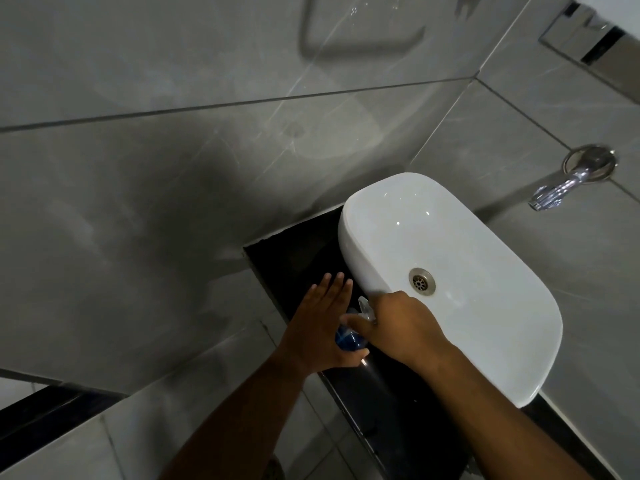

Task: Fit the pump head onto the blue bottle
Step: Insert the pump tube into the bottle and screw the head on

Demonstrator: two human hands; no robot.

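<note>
The blue bottle [348, 339] stands on the black counter [298, 268] just left of the white basin, mostly hidden between my hands. My left hand [322, 320] lies flat against its left side, fingers straight and together, thumb under the bottle. My right hand [398, 323] is closed over the pale pump head [366, 308], which sits on top of the bottle and pokes out past my fingers. How the pump head meets the bottle neck is hidden by my right hand.
A white oval basin [450, 258] with a metal drain [421, 281] fills the counter's right part. A chrome tap [561, 188] juts from the tiled wall on the right. Grey tiled walls [173, 168] surround the counter.
</note>
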